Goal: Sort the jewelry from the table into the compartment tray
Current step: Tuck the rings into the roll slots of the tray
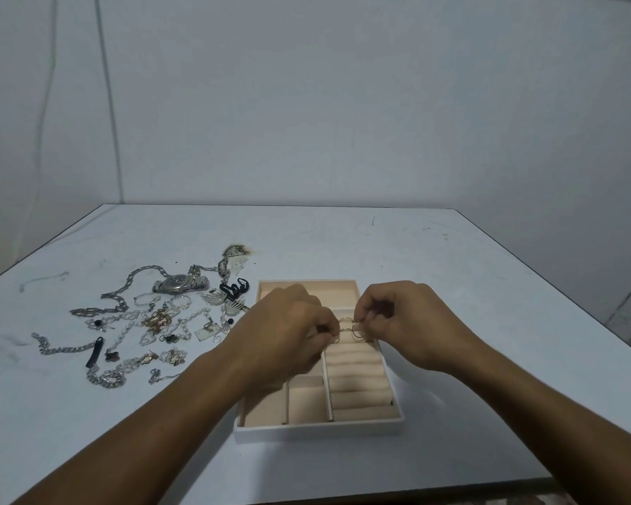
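Nearest me, under my wrists, the one compartment tray [317, 430] shows only bare cushions in the sections I can see, so I judge the sorting barely begun. Just beyond, my left hand [288, 329] and right hand [397, 322] meet fingertip to fingertip, both pinching thin wire hoops [348, 328], two or perhaps three, over the ring rolls. Out past my left hand the jewelry pile [143, 322] lies unsorted on the table [452, 286], too tangled to count, with one watch [181, 284] at its far side.

wall [343, 103]: plain pale grey | table [452, 286]: white, scuffed | cable [45, 103]: 1, hanging left
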`<state>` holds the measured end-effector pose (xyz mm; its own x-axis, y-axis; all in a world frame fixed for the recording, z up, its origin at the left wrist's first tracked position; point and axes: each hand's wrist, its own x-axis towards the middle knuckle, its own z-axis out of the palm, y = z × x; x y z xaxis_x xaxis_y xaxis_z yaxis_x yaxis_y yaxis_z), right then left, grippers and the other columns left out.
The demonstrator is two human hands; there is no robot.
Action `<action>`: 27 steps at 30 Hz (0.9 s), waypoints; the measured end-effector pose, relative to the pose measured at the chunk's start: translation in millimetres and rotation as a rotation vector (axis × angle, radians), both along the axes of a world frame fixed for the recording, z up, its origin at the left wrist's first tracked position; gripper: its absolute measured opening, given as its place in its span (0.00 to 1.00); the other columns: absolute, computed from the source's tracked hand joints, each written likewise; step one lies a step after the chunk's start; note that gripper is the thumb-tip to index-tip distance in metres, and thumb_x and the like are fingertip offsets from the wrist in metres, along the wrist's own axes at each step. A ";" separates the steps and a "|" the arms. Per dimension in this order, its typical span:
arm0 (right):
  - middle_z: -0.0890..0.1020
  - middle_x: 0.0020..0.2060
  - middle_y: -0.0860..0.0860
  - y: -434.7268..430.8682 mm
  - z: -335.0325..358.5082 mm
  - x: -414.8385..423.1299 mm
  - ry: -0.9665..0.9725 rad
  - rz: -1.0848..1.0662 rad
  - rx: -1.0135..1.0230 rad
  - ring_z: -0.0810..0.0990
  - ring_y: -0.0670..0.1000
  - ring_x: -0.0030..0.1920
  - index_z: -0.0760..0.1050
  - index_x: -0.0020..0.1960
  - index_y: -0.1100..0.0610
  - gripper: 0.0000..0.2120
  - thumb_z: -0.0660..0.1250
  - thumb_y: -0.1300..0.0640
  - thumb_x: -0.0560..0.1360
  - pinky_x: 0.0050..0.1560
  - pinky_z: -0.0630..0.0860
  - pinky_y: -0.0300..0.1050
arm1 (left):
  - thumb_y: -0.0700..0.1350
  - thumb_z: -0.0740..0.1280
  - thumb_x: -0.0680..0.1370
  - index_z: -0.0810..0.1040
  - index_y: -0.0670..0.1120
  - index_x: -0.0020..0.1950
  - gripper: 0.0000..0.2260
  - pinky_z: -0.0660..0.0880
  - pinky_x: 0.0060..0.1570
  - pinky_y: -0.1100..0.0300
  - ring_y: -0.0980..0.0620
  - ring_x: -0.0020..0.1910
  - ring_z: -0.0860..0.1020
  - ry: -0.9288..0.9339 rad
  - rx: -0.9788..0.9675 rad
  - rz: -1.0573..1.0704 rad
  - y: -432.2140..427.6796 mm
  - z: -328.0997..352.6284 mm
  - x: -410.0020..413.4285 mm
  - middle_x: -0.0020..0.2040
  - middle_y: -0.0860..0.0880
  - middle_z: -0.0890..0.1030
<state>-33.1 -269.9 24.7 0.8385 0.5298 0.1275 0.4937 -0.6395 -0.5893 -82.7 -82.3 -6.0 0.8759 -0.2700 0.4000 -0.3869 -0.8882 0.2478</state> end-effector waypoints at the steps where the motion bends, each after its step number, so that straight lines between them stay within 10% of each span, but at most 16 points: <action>1: 0.83 0.34 0.46 0.4 -0.5 0.0 -0.002 0.000 0.000 0.82 0.43 0.36 0.79 0.39 0.49 0.12 0.68 0.65 0.74 0.38 0.74 0.30 | 0.51 0.65 0.76 0.84 0.53 0.48 0.09 0.74 0.46 0.54 0.53 0.47 0.74 -0.016 0.014 -0.008 0.2 -0.3 -0.4 0.42 0.55 0.83; 27: 0.82 0.32 0.46 6.6 -12.5 -2.0 -0.049 0.027 0.020 0.82 0.50 0.33 0.79 0.39 0.50 0.10 0.68 0.62 0.75 0.35 0.77 0.37 | 0.43 0.66 0.72 0.84 0.52 0.52 0.12 0.74 0.36 0.53 0.51 0.41 0.75 -0.160 0.110 -0.105 11.2 -12.1 -4.2 0.43 0.55 0.81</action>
<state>-35.1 -263.3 12.2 0.8162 0.5495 0.1787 0.5394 -0.6136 -0.5766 -86.8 -71.1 -18.0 0.7684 -0.4063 0.4944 -0.5056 -0.8590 0.0799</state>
